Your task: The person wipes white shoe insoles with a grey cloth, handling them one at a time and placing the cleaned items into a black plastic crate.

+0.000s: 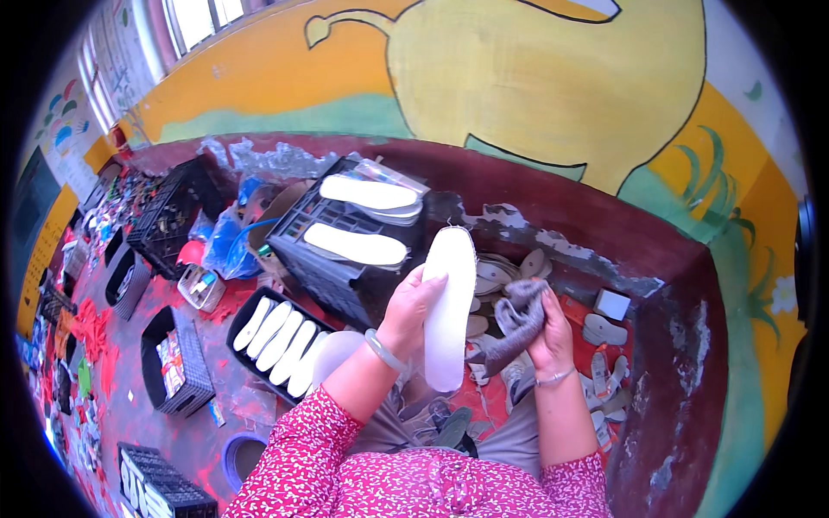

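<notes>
Upright in front of me, a white shoe insole (450,319) is gripped along its left edge by my left hand (408,309), thumb on its face. My right hand (553,336) is closed around a crumpled grey-brown cloth (518,321), just right of the insole and apart from it. Left of my lap stands a dark bin (243,362) with several white insoles (292,342) side by side in it. Beyond my left hand, more white insoles (356,244) lie stacked on an upturned black crate (332,289).
Loose soles (494,272) are heaped by the wall, and more soles (607,380) lie at the right near a small white box (612,304). At the left stand a grey woven basket (186,380), a white basket (201,289) and blue plastic bags (226,246). The maroon wall (665,380) curves close by.
</notes>
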Demonstrator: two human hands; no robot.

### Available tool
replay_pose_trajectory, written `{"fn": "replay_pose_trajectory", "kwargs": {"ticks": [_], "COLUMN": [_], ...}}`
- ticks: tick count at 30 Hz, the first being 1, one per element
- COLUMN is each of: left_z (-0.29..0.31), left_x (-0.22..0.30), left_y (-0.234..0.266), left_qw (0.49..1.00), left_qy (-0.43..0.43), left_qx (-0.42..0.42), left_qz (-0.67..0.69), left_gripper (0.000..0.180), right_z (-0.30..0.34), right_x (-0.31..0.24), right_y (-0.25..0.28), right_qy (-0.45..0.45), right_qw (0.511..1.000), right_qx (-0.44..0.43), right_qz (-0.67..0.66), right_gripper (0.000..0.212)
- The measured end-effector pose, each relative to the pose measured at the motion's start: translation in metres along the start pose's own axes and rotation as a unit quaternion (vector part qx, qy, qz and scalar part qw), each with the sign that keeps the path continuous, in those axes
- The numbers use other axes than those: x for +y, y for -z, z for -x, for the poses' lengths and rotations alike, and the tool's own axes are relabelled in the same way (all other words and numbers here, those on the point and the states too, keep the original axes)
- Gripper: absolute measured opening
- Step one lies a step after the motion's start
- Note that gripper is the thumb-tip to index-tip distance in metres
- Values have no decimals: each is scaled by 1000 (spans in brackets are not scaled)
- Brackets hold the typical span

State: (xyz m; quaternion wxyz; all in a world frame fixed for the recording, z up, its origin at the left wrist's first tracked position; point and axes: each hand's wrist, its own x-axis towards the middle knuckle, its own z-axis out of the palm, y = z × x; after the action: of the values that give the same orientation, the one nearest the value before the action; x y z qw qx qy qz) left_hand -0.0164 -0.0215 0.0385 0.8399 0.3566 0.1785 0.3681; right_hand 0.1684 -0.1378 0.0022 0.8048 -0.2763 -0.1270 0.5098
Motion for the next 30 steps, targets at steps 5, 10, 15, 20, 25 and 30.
{"fn": "replay_pose_trajectory", "kwargs": {"ticks": [5,10,15,20,25,30], "left_z": [-22,-31,-34,-40,-39,-35], "left_x": [-19,-41,-38,-47,-46,-59], "left_y": [2,29,35,44,40,51], "left_qw": [993,986,972,942,935,902], "left_qy": [-68,-86,-65,-100,-54,-21], "left_qx": [-44,-52,-62,-89,-122,-114], "left_qz": [-88,-132,-217,-308,-328,-416], "left_gripper": [30,30,28,28,27,24], "right_z": [-27,-26,-40,-49,-52,-68], "right_x": [0,39,63,73,63,-15], "right_y": [-52,-44,-31,-29,-28,-20], "right_qy": [-22,-14,89,128,137,135], "right_qw": [998,989,970,971,973,985], "right_qx": [-53,-102,-45,15,70,92], "right_qz": [-31,107,224,202,173,61], "right_gripper": [33,45,41,29,24,23]}}
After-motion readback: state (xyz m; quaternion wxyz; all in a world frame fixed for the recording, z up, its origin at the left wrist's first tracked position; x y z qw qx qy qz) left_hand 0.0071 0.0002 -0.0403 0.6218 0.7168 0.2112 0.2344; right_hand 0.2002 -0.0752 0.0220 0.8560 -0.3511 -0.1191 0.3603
